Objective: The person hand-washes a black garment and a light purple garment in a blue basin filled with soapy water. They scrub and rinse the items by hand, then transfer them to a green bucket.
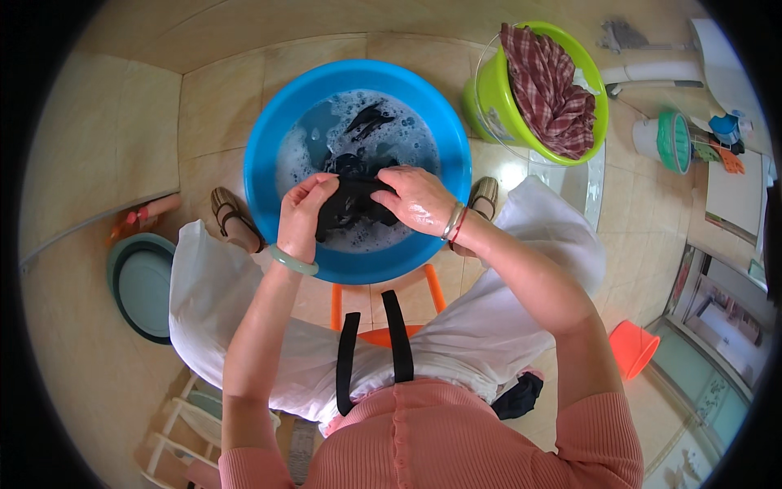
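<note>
Pinching the black cloth (350, 204) w/ L hand (303, 210) & R hand (417, 201), as here, works best low over the blue tub (262, 155), IMO, catching drips.

No lettering, label, brand, number or sign can be read in this view from above; pale marks on the outer wall of a lime-green bucket (486, 94) are too small and blurred to make out.
</note>
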`<action>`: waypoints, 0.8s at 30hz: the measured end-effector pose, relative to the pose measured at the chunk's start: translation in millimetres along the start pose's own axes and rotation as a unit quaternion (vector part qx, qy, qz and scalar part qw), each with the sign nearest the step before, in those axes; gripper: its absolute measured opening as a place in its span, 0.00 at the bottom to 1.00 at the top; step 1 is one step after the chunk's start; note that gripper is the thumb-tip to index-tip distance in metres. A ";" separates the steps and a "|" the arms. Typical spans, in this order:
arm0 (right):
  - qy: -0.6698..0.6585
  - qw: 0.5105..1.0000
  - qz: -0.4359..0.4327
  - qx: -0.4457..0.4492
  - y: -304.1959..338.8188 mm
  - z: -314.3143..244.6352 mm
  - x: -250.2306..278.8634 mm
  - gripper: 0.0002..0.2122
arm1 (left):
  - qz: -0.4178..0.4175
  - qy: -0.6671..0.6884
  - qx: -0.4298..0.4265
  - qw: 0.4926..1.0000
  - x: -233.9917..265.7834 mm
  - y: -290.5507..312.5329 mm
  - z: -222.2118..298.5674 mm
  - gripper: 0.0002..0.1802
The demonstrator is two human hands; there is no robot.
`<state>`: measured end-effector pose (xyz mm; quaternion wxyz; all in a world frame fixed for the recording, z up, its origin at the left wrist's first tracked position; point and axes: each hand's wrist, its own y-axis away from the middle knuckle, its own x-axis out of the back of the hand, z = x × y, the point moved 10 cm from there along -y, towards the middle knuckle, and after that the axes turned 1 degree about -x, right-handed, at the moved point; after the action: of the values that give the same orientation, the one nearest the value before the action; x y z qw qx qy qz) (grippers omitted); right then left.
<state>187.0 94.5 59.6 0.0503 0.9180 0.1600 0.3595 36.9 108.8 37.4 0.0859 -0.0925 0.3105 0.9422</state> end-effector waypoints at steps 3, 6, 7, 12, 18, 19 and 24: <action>-0.058 0.997 -0.010 -0.045 0.4 5.3 -3.7 0.09 | 0.022 0.015 0.027 0.999 10.9 -7.6 -7.7 0.10; -0.083 0.995 -0.007 -0.049 -1.1 5.9 -3.5 0.10 | 0.043 0.014 0.020 0.999 14.1 -8.8 -7.0 0.10; -0.081 0.996 -0.009 -0.048 -1.3 6.3 -3.9 0.10 | 0.038 0.023 0.026 0.999 12.5 -8.6 -7.9 0.10; -0.064 0.996 -0.019 -0.054 0.0 8.7 -5.7 0.11 | 0.031 0.032 0.036 0.998 11.1 -10.2 -12.7 0.10; -0.061 0.997 -0.022 -0.052 0.8 8.6 -5.0 0.10 | 0.023 0.035 0.045 0.998 11.1 -10.6 -16.9 0.10; -0.060 0.997 -0.021 -0.050 0.6 8.3 -5.0 0.10 | 0.024 0.034 0.046 0.998 11.4 -10.3 -17.0 0.10; -0.056 0.997 -0.021 -0.052 0.5 10.3 -6.4 0.10 | 0.029 0.032 0.050 0.998 11.2 -10.0 -17.7 0.10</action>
<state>189.6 92.2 48.0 0.1148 0.9291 0.1572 0.3145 30.5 107.2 15.1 0.0530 -0.1091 0.3623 0.9241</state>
